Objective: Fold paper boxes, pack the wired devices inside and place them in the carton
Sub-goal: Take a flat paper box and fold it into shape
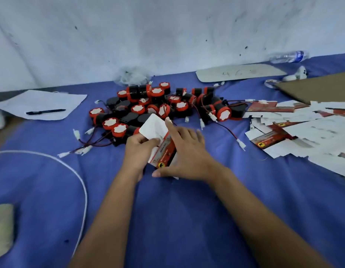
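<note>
Blue cloth covers the whole work surface, with a white wall behind it. At centre frame my left hand pinches the white flap of a paper box, thumb curled over it. My right hand lies on the box's red printed side with fingers fairly straight, forefinger raised (thumb at the near corner). Just above lies the pile of wired devices, red and black. Flat boxes sprawl at right; a pen rests on paper at left.
</note>
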A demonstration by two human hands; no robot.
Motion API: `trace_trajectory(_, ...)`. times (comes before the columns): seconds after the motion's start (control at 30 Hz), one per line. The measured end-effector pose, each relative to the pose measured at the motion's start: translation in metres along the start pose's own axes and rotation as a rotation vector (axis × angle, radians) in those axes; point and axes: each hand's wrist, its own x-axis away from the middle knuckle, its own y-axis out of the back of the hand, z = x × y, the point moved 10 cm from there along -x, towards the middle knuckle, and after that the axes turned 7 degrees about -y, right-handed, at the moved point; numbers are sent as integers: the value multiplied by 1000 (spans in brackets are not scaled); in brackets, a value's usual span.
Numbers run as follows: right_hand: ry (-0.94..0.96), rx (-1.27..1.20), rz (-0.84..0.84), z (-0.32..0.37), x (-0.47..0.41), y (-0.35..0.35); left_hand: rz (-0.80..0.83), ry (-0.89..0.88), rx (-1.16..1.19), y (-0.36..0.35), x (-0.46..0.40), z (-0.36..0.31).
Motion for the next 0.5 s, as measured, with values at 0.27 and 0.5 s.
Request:
trace_trajectory(0.27, 48, -269, -64, -1, 11, 19, 57, 203, 223, 3, -2, 13)
trace_trajectory(0.5, -301, -1357, -9, -34, 5, 20, 390, -117, 282, -27, 1, -25)
